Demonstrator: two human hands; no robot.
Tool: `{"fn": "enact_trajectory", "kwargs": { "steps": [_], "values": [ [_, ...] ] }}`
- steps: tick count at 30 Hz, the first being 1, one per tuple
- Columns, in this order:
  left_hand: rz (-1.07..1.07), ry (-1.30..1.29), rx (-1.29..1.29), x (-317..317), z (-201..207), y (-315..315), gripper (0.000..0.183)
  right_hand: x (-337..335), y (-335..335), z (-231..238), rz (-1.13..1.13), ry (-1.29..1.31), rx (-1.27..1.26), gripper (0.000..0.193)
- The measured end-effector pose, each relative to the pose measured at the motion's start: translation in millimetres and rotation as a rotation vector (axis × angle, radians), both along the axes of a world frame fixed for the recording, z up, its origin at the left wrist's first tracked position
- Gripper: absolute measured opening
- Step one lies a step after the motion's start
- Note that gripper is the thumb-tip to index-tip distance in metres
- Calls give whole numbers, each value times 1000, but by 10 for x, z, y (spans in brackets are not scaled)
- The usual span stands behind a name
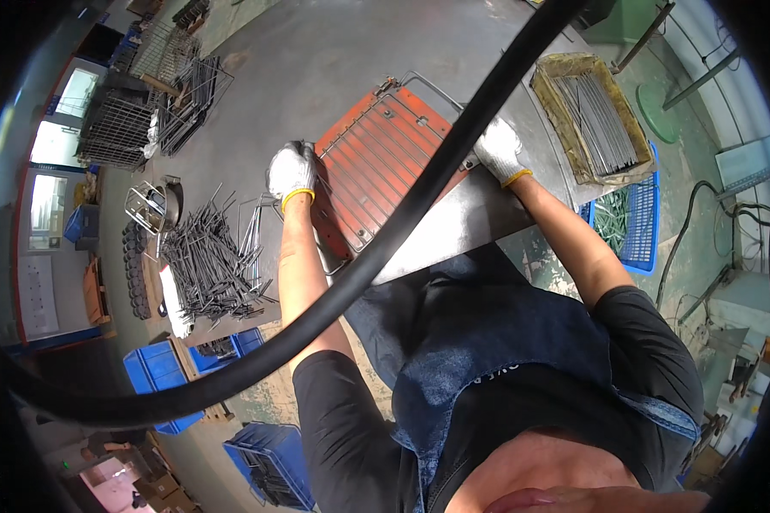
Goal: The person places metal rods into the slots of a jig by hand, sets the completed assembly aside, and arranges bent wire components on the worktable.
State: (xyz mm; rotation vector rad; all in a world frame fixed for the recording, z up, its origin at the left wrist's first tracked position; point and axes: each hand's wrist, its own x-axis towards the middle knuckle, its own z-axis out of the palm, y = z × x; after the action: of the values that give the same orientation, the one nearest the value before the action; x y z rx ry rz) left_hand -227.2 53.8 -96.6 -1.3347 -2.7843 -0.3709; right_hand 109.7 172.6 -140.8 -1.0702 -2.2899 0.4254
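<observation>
An orange-red jig plate [351, 171] lies tilted on the metal table, with several thin metal rods [390, 141] across its face. At its left edge, my left hand [292, 173], in a white glove with a yellow cuff, is closed round the rim. My right hand [498, 147], gloved alike, is closed at the plate's right corner; its fingers are partly hidden, so what it grips cannot be made out. A bent metal rod [426, 84] runs from the plate's far corner toward the right hand. A thick black cable [385, 256] crosses in front and hides part of the plate.
Loose metal rods [214, 261] pile up at the left. A worn yellow tray [549, 109] of long rods stands right, by a blue crate [640, 244] of green pieces. Wire baskets [115, 128] stack far left. Blue bins [156, 369] sit on the floor.
</observation>
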Motion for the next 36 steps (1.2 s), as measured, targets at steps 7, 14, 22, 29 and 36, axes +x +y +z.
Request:
{"fn": "enact_trajectory", "kwargs": {
  "steps": [7, 14, 22, 29, 36],
  "values": [
    [148, -361, 385, 50, 69, 340, 31, 210, -43, -164, 45, -108, 237, 35],
    [-107, -1348, 1078, 417, 525, 162, 24, 437, -201, 294, 48, -116, 66, 28],
    [-149, -1285, 645, 2082, 896, -221, 31, 201, -887, 1140, 423, 103, -826, 34],
    [60, -857, 709, 1252, 992, -971, 38, 1463, 644, 746, 18, -171, 513, 32],
    [589, -156, 790, -547, 167, -2100, 42, 2227, 1164, 376, -205, -693, -91, 51]
  ]
}}
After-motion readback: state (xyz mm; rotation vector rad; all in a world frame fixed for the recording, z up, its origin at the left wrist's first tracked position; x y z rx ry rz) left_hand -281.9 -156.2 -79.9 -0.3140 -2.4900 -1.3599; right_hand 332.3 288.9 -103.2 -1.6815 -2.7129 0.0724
